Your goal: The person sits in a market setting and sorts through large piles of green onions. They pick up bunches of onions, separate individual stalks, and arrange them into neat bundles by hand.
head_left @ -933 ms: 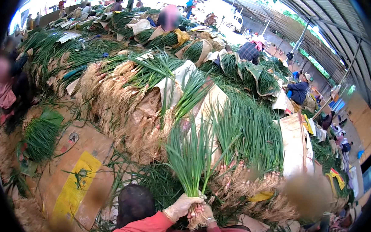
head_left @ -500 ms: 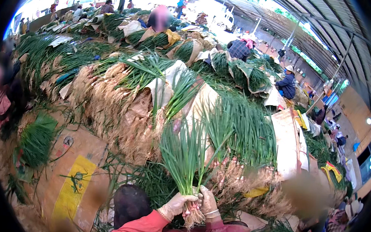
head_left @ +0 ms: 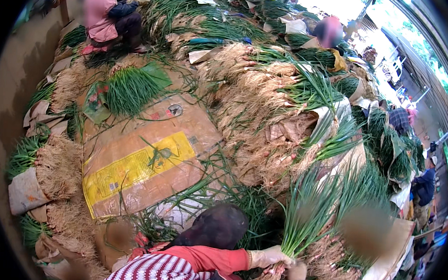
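A bunch of spring onions (head_left: 301, 224) is held upright in front of me, green leaves pointing away and pinkish bulbs with pale roots toward me. My left hand (head_left: 270, 257), in a pale glove, is closed round its stems just above the bulbs. On the other side of the stems is my right hand (head_left: 297, 273), also gloved and with a band at the wrist. It is closed against the bunch, its fingertips partly hidden. Just beyond, a pile of spring onions (head_left: 367, 187) lies with its roots toward me.
Left of me lies a flat brown sack (head_left: 146, 158) with a yellow stripe and loose leaves. A tied bundle of spring onions (head_left: 135, 89) rests at its far edge. Rooted heaps (head_left: 251, 106) fill the middle. A person in pink (head_left: 100, 17) crouches far left; other people work behind.
The view has swung left, so the sack and the person in pink show more fully and my hands appear farther right. The bunch stays in my hands.
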A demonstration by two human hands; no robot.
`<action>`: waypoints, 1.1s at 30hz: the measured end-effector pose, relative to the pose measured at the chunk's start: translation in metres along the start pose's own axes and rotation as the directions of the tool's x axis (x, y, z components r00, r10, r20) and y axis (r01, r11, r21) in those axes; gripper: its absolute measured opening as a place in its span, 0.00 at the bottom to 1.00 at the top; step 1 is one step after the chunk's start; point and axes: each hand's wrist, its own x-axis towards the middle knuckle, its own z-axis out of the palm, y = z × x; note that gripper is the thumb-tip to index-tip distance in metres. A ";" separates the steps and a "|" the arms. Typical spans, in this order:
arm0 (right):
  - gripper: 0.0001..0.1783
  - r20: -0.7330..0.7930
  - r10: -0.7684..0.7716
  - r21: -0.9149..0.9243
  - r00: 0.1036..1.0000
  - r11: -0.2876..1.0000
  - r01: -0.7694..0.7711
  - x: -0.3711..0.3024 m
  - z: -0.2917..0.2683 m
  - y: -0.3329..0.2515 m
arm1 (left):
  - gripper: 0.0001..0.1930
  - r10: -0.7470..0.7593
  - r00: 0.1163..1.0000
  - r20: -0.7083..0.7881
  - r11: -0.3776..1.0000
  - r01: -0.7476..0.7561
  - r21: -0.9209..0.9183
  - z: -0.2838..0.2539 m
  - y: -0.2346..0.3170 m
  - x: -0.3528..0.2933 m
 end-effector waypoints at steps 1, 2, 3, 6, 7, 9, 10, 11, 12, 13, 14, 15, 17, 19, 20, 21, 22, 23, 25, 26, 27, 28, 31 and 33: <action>0.23 -0.083 -0.001 0.269 0.997 0.963 0.024 -0.001 -0.022 -0.024 | 0.10 0.000 1.000 0.017 0.999 -0.001 0.050 -0.002 -0.002 0.001; 0.26 -0.008 0.135 0.699 0.991 0.709 -0.091 -0.003 -0.029 -0.038 | 0.10 0.007 1.000 0.004 0.999 -0.007 0.032 -0.003 -0.002 0.000; 0.17 0.077 0.202 0.712 0.976 0.674 -0.196 -0.003 -0.039 -0.050 | 0.10 0.005 1.000 -0.002 1.000 -0.005 0.019 -0.004 -0.003 0.001; 0.07 -0.322 -0.558 -0.306 0.765 0.826 0.473 0.000 -0.051 -0.058 | 0.09 -0.041 0.997 0.058 0.997 0.036 0.070 0.002 0.011 -0.002; 0.10 -0.406 -0.529 -0.297 0.746 0.848 0.440 -0.002 -0.062 -0.072 | 0.12 0.003 0.997 0.073 0.999 -0.007 0.042 -0.004 0.005 0.003; 0.10 -0.411 -0.403 -0.174 0.818 0.915 0.363 -0.002 -0.095 -0.086 | 0.20 -0.019 1.000 -0.025 1.000 0.019 -0.012 0.000 0.016 -0.002; 0.14 -0.386 -0.380 -0.116 0.841 0.924 0.364 -0.005 -0.122 -0.111 | 0.20 -0.013 1.000 -0.021 1.000 0.013 -0.008 -0.002 0.019 -0.004; 0.15 -0.395 -0.350 -0.061 0.849 0.932 0.356 -0.006 -0.139 -0.128 | 0.19 -0.010 1.000 -0.017 1.000 0.010 -0.003 -0.002 0.021 -0.003; 0.16 -0.425 -0.332 0.016 0.842 0.928 0.373 0.000 -0.155 -0.144 | 0.16 -0.002 0.999 -0.051 1.000 0.003 0.001 -0.001 0.018 0.001; 0.16 -0.449 -0.318 0.106 0.835 0.909 0.403 0.012 -0.165 -0.158 | 0.13 0.011 0.995 -0.096 1.000 -0.011 0.003 -0.001 0.015 0.004; 0.17 -0.484 -0.292 0.199 0.824 0.881 0.430 0.031 -0.170 -0.166 | 0.13 -0.020 0.999 -0.039 1.000 0.019 -0.023 0.001 0.021 0.001; 0.18 -0.518 -0.279 0.286 0.809 0.834 0.471 0.059 -0.170 -0.177 | 0.14 0.001 0.999 -0.034 0.999 -0.003 -0.042 0.001 0.019 0.004; 0.20 -0.604 -0.243 0.428 0.759 0.705 0.566 0.131 -0.170 -0.190 | 0.12 0.022 0.998 -0.064 1.000 -0.023 -0.009 0.014 0.024 0.003; 0.22 -0.706 -0.164 0.520 0.689 0.540 0.662 0.197 -0.178 -0.187 | 0.09 -0.051 0.991 -0.124 0.998 0.055 0.030 0.027 0.028 -0.003; 0.23 -0.720 -0.150 0.559 0.678 0.454 0.694 0.209 -0.175 -0.200 | 0.10 -0.043 0.990 -0.131 0.998 0.047 0.030 0.017 0.022 0.002; 0.22 -0.644 -0.080 0.675 0.761 0.410 0.613 0.189 -0.170 -0.242 | 0.11 -0.008 0.988 -0.152 1.000 0.008 -0.004 0.000 0.019 0.003; 0.20 -0.583 -0.135 0.700 0.801 0.416 0.580 0.164 -0.164 -0.248 | 0.13 -0.037 0.982 -0.187 0.999 0.038 0.004 -0.014 0.016 0.003; 0.19 -0.517 -0.187 0.722 0.835 0.429 0.543 0.139 -0.151 -0.239 | 0.15 -0.068 0.974 -0.217 0.997 0.072 0.008 -0.023 0.012 0.003; 0.18 -0.670 -0.125 0.570 0.731 0.545 0.615 0.113 -0.111 -0.192 | 0.16 -0.021 0.988 -0.151 1.000 0.019 -0.018 -0.006 0.029 -0.008; 0.17 -0.647 -0.020 0.533 0.762 0.703 0.471 0.095 -0.102 -0.164 | 0.16 0.072 0.988 -0.139 0.997 -0.076 -0.024 0.003 0.030 -0.004; 0.15 -0.632 0.091 0.483 0.769 0.823 0.300 0.077 -0.097 -0.133 | 0.16 0.067 0.993 -0.092 0.995 -0.073 -0.063 0.010 0.034 -0.009; 0.14 -0.631 0.201 0.454 0.749 0.879 0.145 0.066 -0.090 -0.102 | 0.16 0.073 0.993 -0.090 0.994 -0.080 -0.074 0.013 0.035 -0.010; 0.14 -0.680 0.343 0.289 0.648 0.938 -0.193 0.056 -0.079 -0.035 | 0.17 0.065 0.995 -0.070 0.994 -0.071 -0.079 0.017 0.036 -0.013; 0.17 -0.458 0.460 0.110 0.760 0.878 -0.465 0.066 -0.081 -0.022 | 0.18 0.069 0.996 -0.059 0.995 -0.073 -0.067 0.015 0.032 -0.007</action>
